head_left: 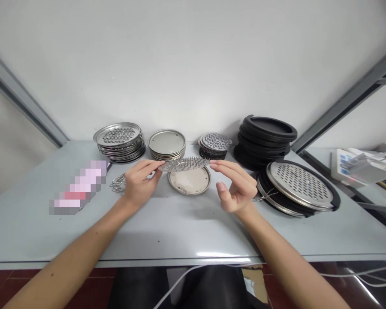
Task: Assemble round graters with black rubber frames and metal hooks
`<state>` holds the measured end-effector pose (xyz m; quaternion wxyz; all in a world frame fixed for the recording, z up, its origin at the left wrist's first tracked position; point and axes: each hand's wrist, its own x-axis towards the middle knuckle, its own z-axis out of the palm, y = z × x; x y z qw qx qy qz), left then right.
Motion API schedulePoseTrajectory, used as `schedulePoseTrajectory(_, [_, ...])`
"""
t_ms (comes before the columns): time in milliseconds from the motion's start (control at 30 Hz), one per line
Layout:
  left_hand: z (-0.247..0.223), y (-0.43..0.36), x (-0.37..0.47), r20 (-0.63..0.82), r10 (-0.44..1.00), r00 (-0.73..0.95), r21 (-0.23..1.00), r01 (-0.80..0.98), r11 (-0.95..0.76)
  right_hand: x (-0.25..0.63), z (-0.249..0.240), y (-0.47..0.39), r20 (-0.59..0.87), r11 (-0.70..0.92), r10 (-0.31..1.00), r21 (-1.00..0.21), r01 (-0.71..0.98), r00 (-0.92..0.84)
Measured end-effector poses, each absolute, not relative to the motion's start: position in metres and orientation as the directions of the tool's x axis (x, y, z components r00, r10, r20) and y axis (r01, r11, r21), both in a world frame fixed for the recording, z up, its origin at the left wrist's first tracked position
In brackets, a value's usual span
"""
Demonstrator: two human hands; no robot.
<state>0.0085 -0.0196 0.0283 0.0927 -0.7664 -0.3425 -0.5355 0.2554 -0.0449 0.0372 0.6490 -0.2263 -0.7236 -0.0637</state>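
My left hand (140, 181) pinches the left edge of a round metal grater plate (186, 164) between thumb and fingers. Sharp raised teeth stand up on its top face, and it is held nearly level above the table. The stretched fingertips of my right hand (236, 184) touch the plate's right edge, with the thumb hanging apart below. Just under the plate lies a shallow round metal lid (189, 182), its far part hidden. Beside my left hand is a small heap of bent wire pieces (117, 184), partly covered by the hand.
Along the wall stand stacks of metal rims with grater faces (120, 137), plain discs (167, 141), grater plates (215, 141) and black rings (266, 133). Assembled graters with black rims (300, 184) lie at right. A pixelated object (80, 189) lies at left on the grey table (116, 236).
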Motion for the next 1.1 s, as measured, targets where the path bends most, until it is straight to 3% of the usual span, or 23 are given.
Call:
schedulePoseTrajectory(600, [0.0294, -0.0193, 0.0081, 0.893, 0.405, 0.195, 0.203, 0.628, -0.751, 0.2551, 0.0373, -0.0461, 0.967, 0.889, 0.245, -0.198, 0.413, -0.063])
schedulePoseTrajectory(1100, [0.0261, -0.0174, 0.0047, 0.876, 0.427, 0.225, 0.215, 0.611, -0.762, 0.2506, 0.0453, -0.0518, 0.976, 0.906, 0.185, -0.125, 0.404, -0.115])
